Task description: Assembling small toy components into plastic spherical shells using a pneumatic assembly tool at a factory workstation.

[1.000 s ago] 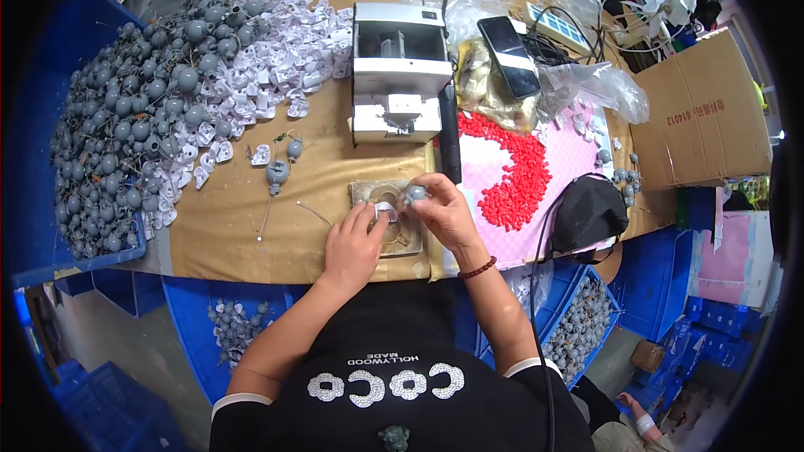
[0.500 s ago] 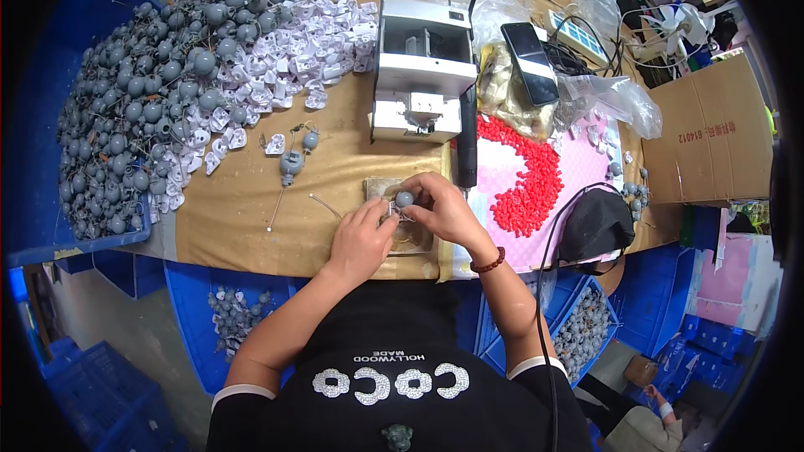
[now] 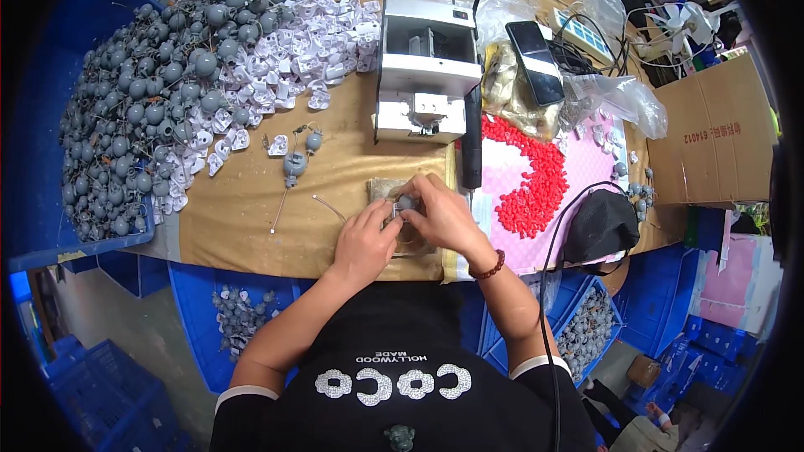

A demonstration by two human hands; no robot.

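Both hands meet over a small square fixture at the table's near edge. Between the thumb and fingers of my right hand is a grey ball-shaped part, mostly covered by the fingers. My left hand has its fingertips pressed at the left side of a small white piece beside the ball; whether it grips that piece is hard to see. Left of the hands lie a grey ball part with wire, a smaller grey ball and a white plastic piece.
A silver-white machine stands just beyond my hands. Grey ball parts and white pieces heap up at the left. Red pieces, a phone and a black cloth item lie right. Blue bins sit below the table.
My right fingers have closed further over the grey ball, which now shows less. My left hand stays beside it. The whole view has shifted slightly.
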